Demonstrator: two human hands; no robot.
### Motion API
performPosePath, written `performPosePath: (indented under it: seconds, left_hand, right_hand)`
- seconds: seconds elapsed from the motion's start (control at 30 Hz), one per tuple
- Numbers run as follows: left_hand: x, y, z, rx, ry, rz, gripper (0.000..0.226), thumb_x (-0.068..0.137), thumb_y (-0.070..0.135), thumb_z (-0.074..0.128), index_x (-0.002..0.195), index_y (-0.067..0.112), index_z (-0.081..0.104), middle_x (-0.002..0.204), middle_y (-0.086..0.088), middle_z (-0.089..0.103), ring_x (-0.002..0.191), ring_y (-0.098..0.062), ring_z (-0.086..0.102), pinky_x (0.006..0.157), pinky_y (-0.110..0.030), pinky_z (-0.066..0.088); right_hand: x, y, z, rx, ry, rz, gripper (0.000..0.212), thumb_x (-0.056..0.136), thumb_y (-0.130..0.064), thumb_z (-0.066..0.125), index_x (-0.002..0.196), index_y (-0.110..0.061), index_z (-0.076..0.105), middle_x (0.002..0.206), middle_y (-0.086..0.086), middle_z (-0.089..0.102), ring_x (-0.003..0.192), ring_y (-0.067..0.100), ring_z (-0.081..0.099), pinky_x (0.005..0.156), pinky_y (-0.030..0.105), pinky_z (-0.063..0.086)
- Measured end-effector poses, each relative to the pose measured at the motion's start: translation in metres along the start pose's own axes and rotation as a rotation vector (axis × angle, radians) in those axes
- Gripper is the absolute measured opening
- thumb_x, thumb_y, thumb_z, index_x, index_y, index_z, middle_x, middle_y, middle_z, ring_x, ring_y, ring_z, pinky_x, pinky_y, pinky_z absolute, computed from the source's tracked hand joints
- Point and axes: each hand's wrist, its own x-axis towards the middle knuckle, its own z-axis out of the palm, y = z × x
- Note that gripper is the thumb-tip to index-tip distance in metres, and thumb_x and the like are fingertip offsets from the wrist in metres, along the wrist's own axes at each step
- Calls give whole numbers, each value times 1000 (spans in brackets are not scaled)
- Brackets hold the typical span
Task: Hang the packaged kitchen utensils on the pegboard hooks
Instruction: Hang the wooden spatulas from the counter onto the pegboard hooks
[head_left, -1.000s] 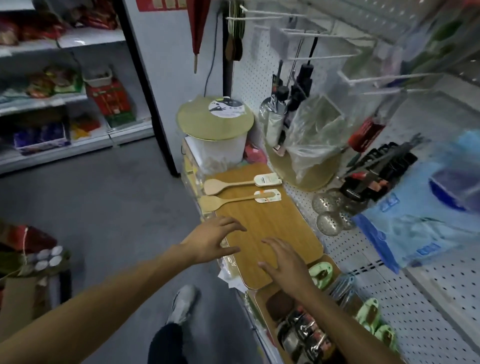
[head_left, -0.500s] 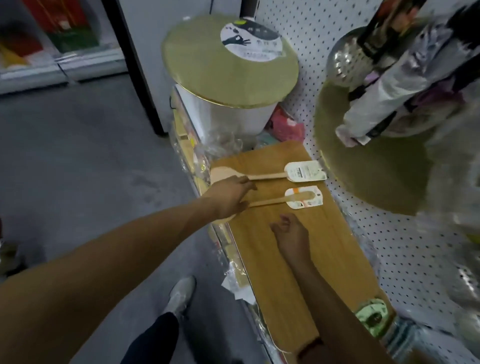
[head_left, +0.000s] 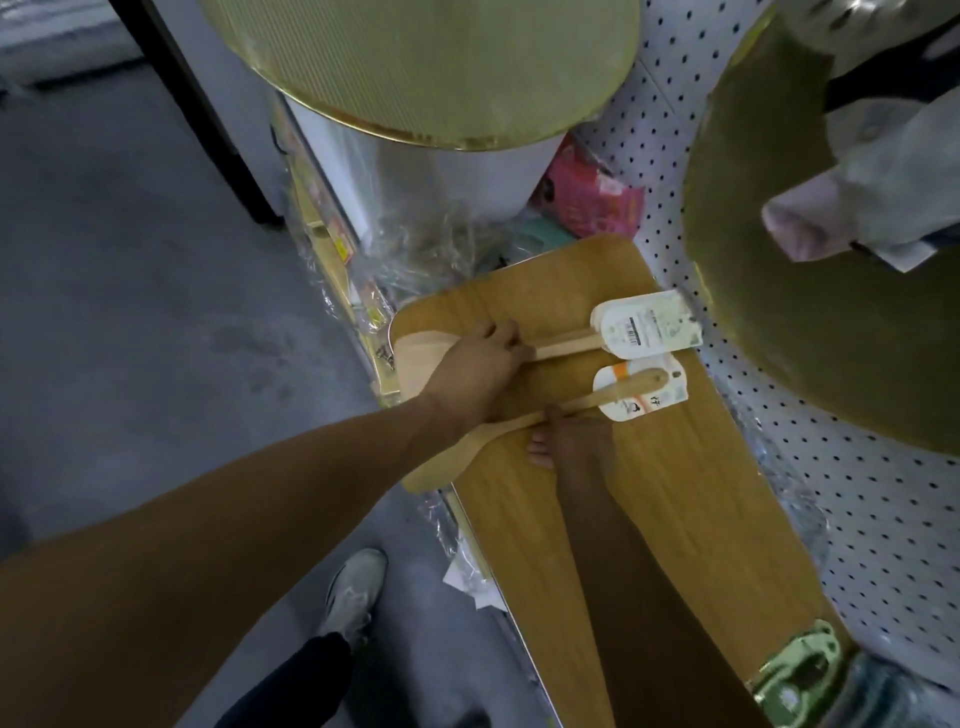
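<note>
Wooden spatulas, two of them, lie side by side on a wooden board, each with a white card header at the handle end toward the pegboard (head_left: 857, 519). The far spatula (head_left: 566, 343) has its card (head_left: 647, 325) turned barcode side up; the print beside the barcode is too small to read. The near spatula (head_left: 613, 397) lies on a card (head_left: 644, 397) with an orange band and a few characters that I cannot make out.

The left hand (head_left: 472, 371) lies over the far spatula where blade meets handle, fingers curled onto the handle in what looks like a grip. The right hand (head_left: 576, 441) reaches to the near spatula's handle, fingertips touching it; whether they have closed round it I cannot tell, as the hand is dark and seen from behind.

Judging by this, the task is at its start: both spatulas are on the board (head_left: 675, 493), neither lifted, and no hook is in view near them. Picking up, carrying to the hooks and threading each card's hanging hole all appear to remain.

Around them: a round gold-topped container (head_left: 441, 73) behind the board, crinkled clear wrap (head_left: 426, 249), a pink packet (head_left: 587, 202), and a grey shoe (head_left: 353, 592) on the floor.
</note>
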Motion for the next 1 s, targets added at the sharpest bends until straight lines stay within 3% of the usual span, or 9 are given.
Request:
performPosePath:
  seconds: [0.13, 0.27, 0.4, 0.6, 0.73, 0.8, 1.0]
  left_hand:
    - [-13, 10, 7, -22, -14, 96, 51, 84, 9, 62, 135, 11, 56, 125, -13, 53, 109, -34, 51, 85, -45, 50]
    - [-21, 28, 16, -37, -5, 96, 38, 91, 9, 56, 128, 11, 60, 128, -13, 55, 113, -34, 52, 96, -44, 47]
    - [-28, 47, 31, -8, -136, 86, 34, 97, 17, 47, 129, 22, 59, 128, -4, 61, 117, -28, 52, 108, -35, 37]
    - [-49, 75, 40, -147, -235, 29, 37, 96, 13, 52, 130, 25, 61, 126, -2, 64, 119, -26, 55, 102, -36, 46]
    - [-70, 100, 37, -302, -272, -20, 23, 93, 18, 61, 114, 23, 71, 112, -3, 73, 106, -25, 66, 90, -39, 54]
    - [-81, 118, 33, -378, -304, -37, 23, 93, 25, 65, 114, 20, 72, 114, -3, 73, 106, -23, 66, 91, -37, 53]
    - [-123, 181, 23, -461, -282, -84, 29, 92, 29, 69, 118, 15, 70, 119, -4, 71, 109, -21, 64, 86, -26, 45]
  right_hand:
    - [3, 4, -1, 107, 13, 52, 30, 97, -18, 57, 71, -2, 55, 68, 15, 59, 59, 25, 60, 63, 38, 55]
    - [-4, 21, -9, 71, 34, 32, 34, 96, -18, 58, 70, 4, 59, 63, 18, 60, 55, 26, 63, 61, 39, 59]
    - [-14, 46, -25, 61, 58, 30, 32, 96, -18, 57, 74, 5, 62, 62, 17, 65, 55, 26, 67, 62, 38, 61]
    - [-34, 82, -54, 115, 112, 58, 22, 94, -9, 54, 87, 10, 62, 61, 16, 60, 53, 24, 66, 51, 34, 57]
    - [-52, 108, -80, 142, 129, 76, 17, 93, -5, 56, 95, 9, 64, 70, 19, 67, 56, 26, 67, 57, 38, 59]
    - [-66, 117, -96, 179, 139, 81, 15, 93, -2, 53, 95, 8, 64, 75, 21, 68, 60, 28, 67, 51, 34, 56]
    - [-119, 147, -149, 132, 202, -91, 12, 87, 0, 48, 86, 5, 59, 67, 19, 67, 54, 29, 66, 55, 37, 57]
